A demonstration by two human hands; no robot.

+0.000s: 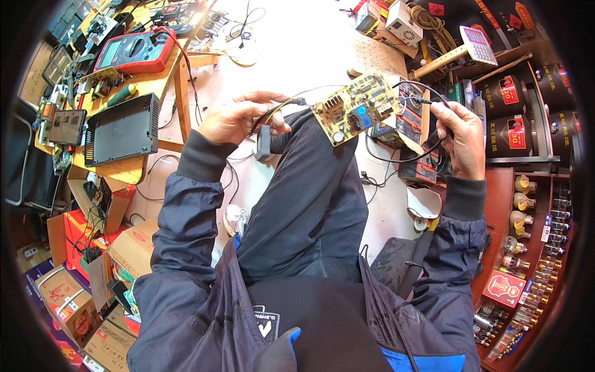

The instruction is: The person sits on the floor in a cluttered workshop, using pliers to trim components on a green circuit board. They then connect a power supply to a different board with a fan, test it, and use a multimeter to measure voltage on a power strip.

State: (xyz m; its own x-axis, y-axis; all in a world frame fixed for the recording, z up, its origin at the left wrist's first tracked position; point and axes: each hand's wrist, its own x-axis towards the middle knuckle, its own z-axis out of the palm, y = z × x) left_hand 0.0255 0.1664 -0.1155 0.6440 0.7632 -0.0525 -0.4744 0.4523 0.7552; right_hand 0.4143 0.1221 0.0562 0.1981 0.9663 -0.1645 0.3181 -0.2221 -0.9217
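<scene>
While gripping dark and yellow wires [268, 115] in the left hand [238, 118] and pinching a black lead [423, 101] in the right hand [463, 133], seemingly handling connections on the circuit board [356, 102] at upper centre, probably calling next for slack, untangled leads.

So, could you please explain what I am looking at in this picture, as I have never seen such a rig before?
There is no machine here, only a person working bare-handed. The picture comes from a wide fisheye camera on their head, looking down, so straight edges bend. The left hand holds wires; the right hand pinches a black cable. Between them is a circuit board; whether anything supports it is hard to tell. On the wooden bench at left lie a red multimeter and a dark plastic case.
</scene>
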